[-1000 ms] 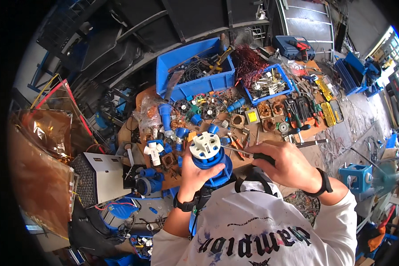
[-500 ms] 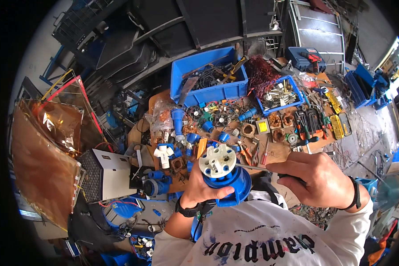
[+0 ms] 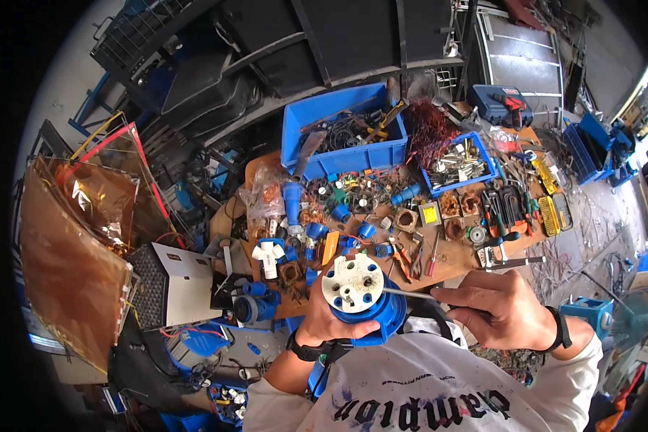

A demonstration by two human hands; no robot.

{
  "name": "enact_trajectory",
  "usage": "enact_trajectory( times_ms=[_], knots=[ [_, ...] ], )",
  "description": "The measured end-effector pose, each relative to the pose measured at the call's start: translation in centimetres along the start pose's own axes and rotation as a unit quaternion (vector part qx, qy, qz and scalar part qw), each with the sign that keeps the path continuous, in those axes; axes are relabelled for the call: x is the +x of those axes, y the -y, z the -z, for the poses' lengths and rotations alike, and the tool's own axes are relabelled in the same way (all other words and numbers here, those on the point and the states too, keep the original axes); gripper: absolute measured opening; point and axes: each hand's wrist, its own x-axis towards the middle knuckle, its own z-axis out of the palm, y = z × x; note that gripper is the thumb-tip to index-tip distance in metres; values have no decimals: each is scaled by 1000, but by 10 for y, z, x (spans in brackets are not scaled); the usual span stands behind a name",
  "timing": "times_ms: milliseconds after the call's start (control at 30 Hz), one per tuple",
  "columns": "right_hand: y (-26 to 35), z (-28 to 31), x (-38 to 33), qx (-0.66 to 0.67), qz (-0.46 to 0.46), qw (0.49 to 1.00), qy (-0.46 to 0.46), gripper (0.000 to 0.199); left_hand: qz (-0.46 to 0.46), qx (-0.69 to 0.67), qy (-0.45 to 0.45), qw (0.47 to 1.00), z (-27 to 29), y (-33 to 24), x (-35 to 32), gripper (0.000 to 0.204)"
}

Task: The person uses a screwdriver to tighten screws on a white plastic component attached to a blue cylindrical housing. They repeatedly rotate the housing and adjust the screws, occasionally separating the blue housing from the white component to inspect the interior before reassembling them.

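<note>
Left hand (image 3: 322,320): your fingers wrap the near-left side of the blue connector housing (image 3: 392,313), thumb (image 3: 363,329) lying across its lower side. Right hand (image 3: 498,306): your fingers close round the screwdriver (image 3: 410,293), handle mostly hidden in your fist, shaft running left to the right edge of the cream pin disc (image 3: 353,277). Can't tell whether the tip sits under that edge or only against it.

The connector is up off the bench, before your shirt, disc facing up. Judgement: seat the tip before loading it, and use small wrist turns, since the plastic could chip. A slip would likely run toward your left fingers; keep them below the disc's rim. Resting the housing on something solid should steady it.

Beyond your hands, the wooden workbench (image 3: 446,255) carries orange-handled pliers (image 3: 405,266), a red-handled driver (image 3: 432,265) and a white pipe tee (image 3: 268,257). Loose parts crowd the near edge, leaving little landing room. Farther back: blue crate (image 3: 360,158) of cable, copper-wire tangle (image 3: 426,129), red drill (image 3: 515,104). Nothing blocks the screwdriver's line.
</note>
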Motion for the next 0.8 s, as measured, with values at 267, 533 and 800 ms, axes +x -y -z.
enact_trajectory(
  times_ms=[267, 533, 800],
  knots=[
    [-15, -11, 2, 8, -7, 1000, -3, 33, -35, 42, -45, 997, 5, 12, -2, 99],
    [-8, 1, 10, -55, 38, 997, 25, 33, -173, 98, -48, 979, 3, -12, 9, 83],
    [-15, -3, -3, -95, 81, 992, -2, 36, -239, 179, -99, 949, 2, -27, 8, 86]
  ],
)
